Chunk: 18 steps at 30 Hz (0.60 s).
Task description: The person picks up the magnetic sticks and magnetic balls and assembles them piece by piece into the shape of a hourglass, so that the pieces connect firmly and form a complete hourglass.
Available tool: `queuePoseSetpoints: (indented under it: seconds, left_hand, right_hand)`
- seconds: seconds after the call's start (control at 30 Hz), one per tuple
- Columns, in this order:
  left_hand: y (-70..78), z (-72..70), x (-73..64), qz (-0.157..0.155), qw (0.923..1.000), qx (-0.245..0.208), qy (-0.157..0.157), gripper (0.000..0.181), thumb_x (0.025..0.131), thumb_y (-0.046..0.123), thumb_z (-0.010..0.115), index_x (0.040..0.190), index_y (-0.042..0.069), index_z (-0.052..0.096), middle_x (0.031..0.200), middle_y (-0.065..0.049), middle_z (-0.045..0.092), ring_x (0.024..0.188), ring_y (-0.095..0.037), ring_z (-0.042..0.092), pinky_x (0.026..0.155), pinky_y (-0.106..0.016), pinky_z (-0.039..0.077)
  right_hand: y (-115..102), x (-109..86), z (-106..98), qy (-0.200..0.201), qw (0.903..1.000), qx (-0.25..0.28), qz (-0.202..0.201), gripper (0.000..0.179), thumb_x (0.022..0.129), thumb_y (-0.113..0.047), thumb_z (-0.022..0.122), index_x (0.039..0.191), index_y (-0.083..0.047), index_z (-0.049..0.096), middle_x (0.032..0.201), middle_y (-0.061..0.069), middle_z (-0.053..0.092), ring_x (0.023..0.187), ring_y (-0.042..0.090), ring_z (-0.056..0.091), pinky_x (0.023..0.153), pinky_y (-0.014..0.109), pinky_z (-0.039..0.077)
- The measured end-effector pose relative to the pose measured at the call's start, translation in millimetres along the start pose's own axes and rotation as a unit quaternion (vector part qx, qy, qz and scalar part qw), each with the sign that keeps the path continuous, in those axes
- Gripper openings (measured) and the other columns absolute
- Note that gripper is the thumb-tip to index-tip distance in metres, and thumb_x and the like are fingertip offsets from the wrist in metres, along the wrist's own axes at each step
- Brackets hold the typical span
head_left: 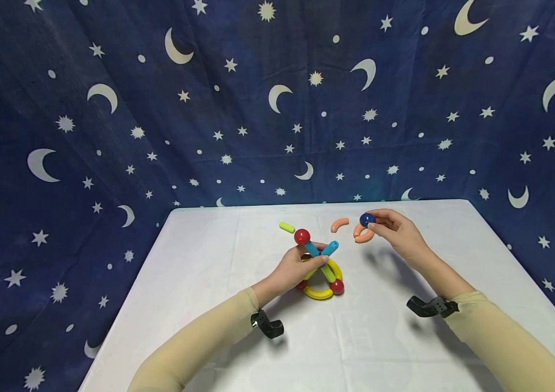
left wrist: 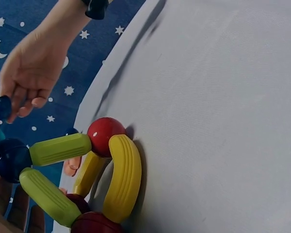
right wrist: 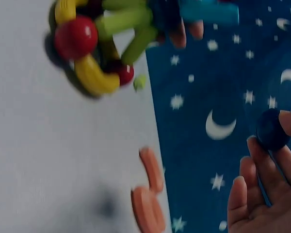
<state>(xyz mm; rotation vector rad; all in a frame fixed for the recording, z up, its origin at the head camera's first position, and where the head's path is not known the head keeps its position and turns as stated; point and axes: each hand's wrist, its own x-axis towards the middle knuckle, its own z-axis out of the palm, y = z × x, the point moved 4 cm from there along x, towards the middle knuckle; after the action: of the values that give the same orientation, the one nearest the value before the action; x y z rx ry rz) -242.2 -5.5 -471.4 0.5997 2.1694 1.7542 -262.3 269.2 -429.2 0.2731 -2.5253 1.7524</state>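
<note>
My left hand (head_left: 291, 270) grips the middle of a magnetic ball-and-stick structure on the white table. Its base is a ring of yellow curved sticks (left wrist: 123, 179) with red balls (left wrist: 105, 136) between them. Green sticks (left wrist: 60, 149) slope up from those to a dark blue ball (left wrist: 12, 160). Above it spread light blue sticks (head_left: 330, 248), one of them topped by a red ball (head_left: 302, 236); the other's upper end is bare. To the right, my right hand (head_left: 400, 237) pinches another dark blue ball (right wrist: 271, 130) between thumb and fingertips, raised over the table.
Several orange curved sticks (head_left: 339, 225) lie at the back of the table, some of them just below the right hand. A loose green stick (head_left: 287, 227) lies behind the structure. The white tabletop (head_left: 238, 245) ends at a dark blue curtain (head_left: 258, 136) with moons and stars.
</note>
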Motion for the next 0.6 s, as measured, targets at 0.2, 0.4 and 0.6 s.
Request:
queuePoseSetpoints:
  seconds: [0.2, 0.4, 0.6]
  left_hand:
    - [0.7, 0.6, 0.9, -0.003, 1.0000, 0.005, 0.007, 0.028, 0.099, 0.034, 0.070, 0.124, 0.021, 0.071, 0.111, 0.005, 0.070, 0.107, -0.016, 0.064, 0.096, -0.042, 0.048]
    - [1.8, 0.6, 1.4, -0.012, 0.9998, 0.012, 0.013, 0.029, 0.098, 0.037, 0.070, 0.123, 0.022, 0.072, 0.109, 0.006, 0.071, 0.106, -0.015, 0.065, 0.096, -0.043, 0.046]
    - [0.9, 0.9, 1.7, -0.013, 0.9997, 0.015, 0.017, 0.029, 0.098, 0.035, 0.070, 0.122, 0.019, 0.072, 0.106, 0.005, 0.072, 0.102, -0.015, 0.065, 0.092, -0.041, 0.048]
  right_hand:
    - [-19, -6.7, 22, -0.072, 0.9971, 0.001, -0.024, 0.043, 0.099, -0.027, 0.070, 0.137, -0.008, 0.061, 0.126, 0.008, 0.064, 0.108, 0.021, 0.064, 0.088, 0.029, 0.053]
    - [-29, -11.7, 35, -0.107, 0.9927, 0.019, -0.052, 0.040, 0.098, -0.020, 0.072, 0.135, -0.008, 0.062, 0.128, 0.006, 0.063, 0.109, 0.027, 0.060, 0.087, 0.031, 0.054]
    - [-36, -13.1, 44, -0.129, 0.9870, 0.040, -0.087, 0.031, 0.097, -0.012, 0.071, 0.127, -0.008, 0.066, 0.130, 0.009, 0.064, 0.110, 0.025, 0.059, 0.088, 0.031, 0.051]
